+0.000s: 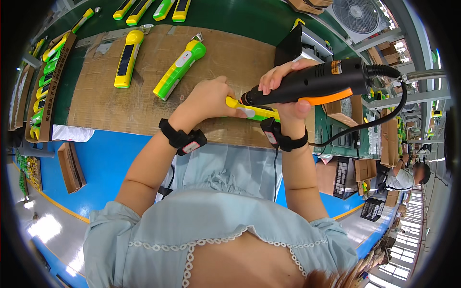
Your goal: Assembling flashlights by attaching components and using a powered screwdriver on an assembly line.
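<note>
My right hand [288, 89] is wrapped round a black electric screwdriver [312, 81] with an orange lever. The tool lies nearly level, its tip at the left, against the end of a yellow and green flashlight [261, 113]. That flashlight lies on its side over the cardboard, and my left hand [209, 98] grips its left end, fingers closed. Part of its right end is hidden behind my right hand. Farther left on the cardboard lie a yellow flashlight with a dark panel [127, 60] and a green and yellow one [180, 69].
A flattened cardboard sheet [101, 108] covers the green bench. At the left edge stands a carton [50, 108] of several flashlights; more lie along the back. A black bin [289, 47] and a fan [356, 13] are at back right. The screwdriver's cable [384, 120] loops right. A co-worker [406, 177] sits far right.
</note>
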A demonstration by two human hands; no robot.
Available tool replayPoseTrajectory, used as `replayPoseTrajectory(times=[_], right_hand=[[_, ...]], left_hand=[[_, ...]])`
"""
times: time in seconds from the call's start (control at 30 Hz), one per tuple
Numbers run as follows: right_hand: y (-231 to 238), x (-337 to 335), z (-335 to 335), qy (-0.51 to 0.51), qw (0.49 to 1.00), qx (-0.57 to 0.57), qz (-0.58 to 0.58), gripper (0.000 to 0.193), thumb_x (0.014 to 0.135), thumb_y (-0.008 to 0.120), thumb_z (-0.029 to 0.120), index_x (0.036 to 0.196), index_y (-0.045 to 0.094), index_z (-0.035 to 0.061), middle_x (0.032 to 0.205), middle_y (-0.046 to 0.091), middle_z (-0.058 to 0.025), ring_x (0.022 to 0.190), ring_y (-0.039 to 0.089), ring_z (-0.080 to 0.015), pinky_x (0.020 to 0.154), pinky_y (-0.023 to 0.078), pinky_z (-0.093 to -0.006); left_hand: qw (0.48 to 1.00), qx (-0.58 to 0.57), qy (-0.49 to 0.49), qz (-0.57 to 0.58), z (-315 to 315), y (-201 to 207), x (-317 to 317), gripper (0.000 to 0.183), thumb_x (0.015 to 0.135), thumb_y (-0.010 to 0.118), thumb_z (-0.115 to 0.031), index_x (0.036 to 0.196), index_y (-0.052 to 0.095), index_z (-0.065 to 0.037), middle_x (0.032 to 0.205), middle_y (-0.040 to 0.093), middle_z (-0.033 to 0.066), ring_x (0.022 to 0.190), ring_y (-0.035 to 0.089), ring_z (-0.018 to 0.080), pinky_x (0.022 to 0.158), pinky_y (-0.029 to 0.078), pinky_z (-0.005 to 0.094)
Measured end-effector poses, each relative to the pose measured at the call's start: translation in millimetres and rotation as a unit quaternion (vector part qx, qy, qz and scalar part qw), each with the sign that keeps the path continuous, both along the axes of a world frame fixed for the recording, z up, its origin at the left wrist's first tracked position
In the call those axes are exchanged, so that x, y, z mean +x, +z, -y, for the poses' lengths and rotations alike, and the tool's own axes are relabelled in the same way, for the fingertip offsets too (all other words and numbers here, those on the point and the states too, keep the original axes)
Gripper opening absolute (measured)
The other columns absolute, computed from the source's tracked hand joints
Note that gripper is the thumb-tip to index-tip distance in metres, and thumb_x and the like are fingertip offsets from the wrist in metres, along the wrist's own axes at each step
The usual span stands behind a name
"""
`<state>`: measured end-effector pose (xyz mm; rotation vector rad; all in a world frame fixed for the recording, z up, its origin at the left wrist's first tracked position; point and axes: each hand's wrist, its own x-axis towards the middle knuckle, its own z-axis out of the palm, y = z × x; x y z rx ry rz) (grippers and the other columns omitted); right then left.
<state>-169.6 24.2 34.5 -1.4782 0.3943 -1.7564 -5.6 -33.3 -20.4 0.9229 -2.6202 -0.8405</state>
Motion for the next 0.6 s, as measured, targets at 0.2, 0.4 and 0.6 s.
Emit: replayPoseTrajectory(times=[0.2, 0.4, 0.6], right_hand=[[2, 4, -10, -0.001, 1.0, -0.002, 0.003, 0.065, 0.073, 0.077, 0.042, 0.11, 0.038, 0.0067, 0.075, 0.055, -0.0127, 0.065, 0.057, -0.0227, 0.059, 0.05, -0.0333], [0, 6, -29, -0.054, 0.997, -0.007, -0.062, 0.072, 0.073, 0.068, 0.061, 0.11, 0.035, 0.0093, 0.077, 0.053, -0.0109, 0.063, 0.056, -0.0227, 0.059, 0.049, -0.0362], [0, 5, -39, -0.084, 0.994, 0.006, -0.065, 0.071, 0.073, 0.064, 0.063, 0.11, 0.036, 0.0097, 0.076, 0.053, -0.0101, 0.06, 0.055, -0.0217, 0.057, 0.049, -0.0357]], left_hand=[[0.999, -0.004, 0.001, -0.038, -4, -8, 2, 0.052, 0.061, 0.076, -0.052, 0.082, 0.07, -0.006, 0.084, 0.059, 0.0117, 0.078, 0.059, 0.0303, 0.07, 0.046, 0.039], [0.994, -0.077, -0.009, -0.082, -14, -23, 6, 0.036, 0.071, 0.07, -0.042, 0.084, 0.066, -0.009, 0.082, 0.058, 0.0101, 0.076, 0.058, 0.0299, 0.068, 0.044, 0.0401], [0.987, -0.138, -0.016, -0.087, -28, -22, 11, 0.037, 0.074, 0.068, -0.044, 0.09, 0.061, -0.011, 0.082, 0.055, 0.0086, 0.083, 0.055, 0.028, 0.072, 0.041, 0.0386]])
